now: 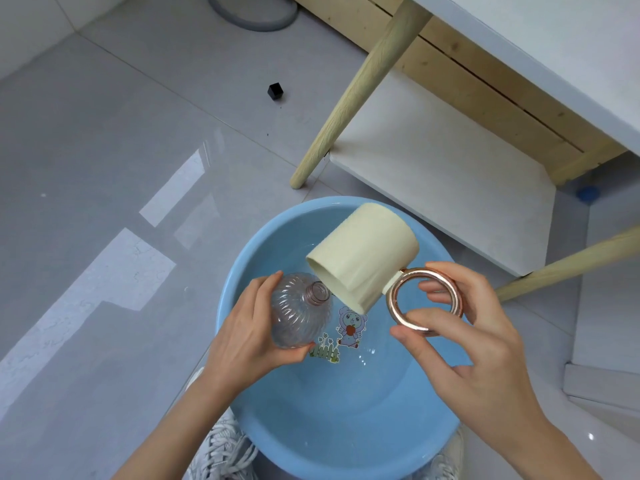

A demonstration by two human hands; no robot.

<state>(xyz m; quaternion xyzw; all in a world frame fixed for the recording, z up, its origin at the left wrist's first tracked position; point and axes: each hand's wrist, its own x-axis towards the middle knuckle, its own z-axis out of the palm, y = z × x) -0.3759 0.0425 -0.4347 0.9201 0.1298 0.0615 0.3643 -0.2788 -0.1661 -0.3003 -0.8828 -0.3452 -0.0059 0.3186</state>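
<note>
My left hand [252,337] grips a clear ribbed plastic bottle [294,311], its open neck pointing up and to the right. My right hand [460,337] pinches the rose-gold ring handle [427,299] of a cream mug [363,254]. The mug is tipped over, with its rim right at the bottle's mouth. Both are held above a light blue basin [346,427] that holds shallow water and has a cartoon sticker on its bottom.
The basin stands on a glossy grey tiled floor [104,168]. A white table with pale wooden legs [346,109] and a low white shelf [450,174] rises behind it. A small black cube [275,91] lies on the floor, and a grey hose [252,22] sits farther back. White sneakers [221,452] show at the basin's near edge.
</note>
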